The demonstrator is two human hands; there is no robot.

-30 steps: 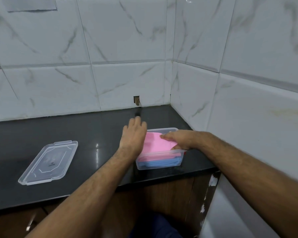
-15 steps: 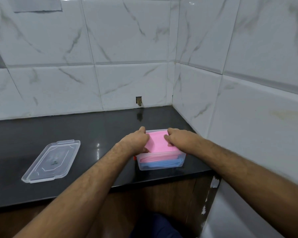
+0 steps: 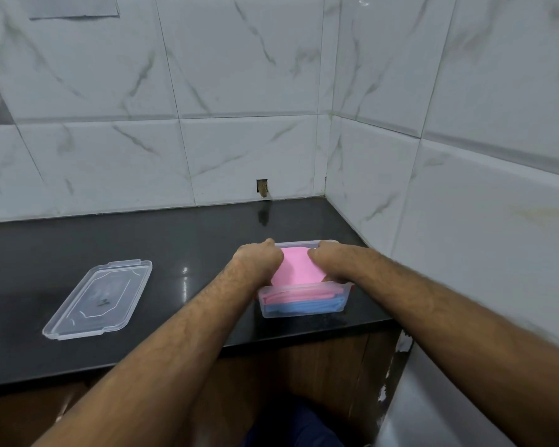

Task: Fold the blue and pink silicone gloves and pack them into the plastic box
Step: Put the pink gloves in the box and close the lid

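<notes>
Both hands, left [image 3: 259, 263] and right [image 3: 331, 263], seemingly curled, press the pink glove [image 3: 297, 268] onto the blue glove [image 3: 304, 307] in the box [image 3: 304, 312]; next, fetch the lid [image 3: 99, 298] at 9 o'clock on the tabletop [image 3: 181, 240].

Even, cool, fairly bright light falls from overhead. The glossy black bench [image 3: 181, 250] carries small specular highlights just right of the clear lid [image 3: 99, 300] and mirrors the wall notch [image 3: 262, 188] directly above it. Soft glare marks the white tiles [image 3: 239, 59] at the top edge. Shadows are faint and diffuse. Wide-angle distortion bows the grout lines outward from the notch. The right-hand wall and the forearms near the lower frame edge appear smeared and soft.
</notes>
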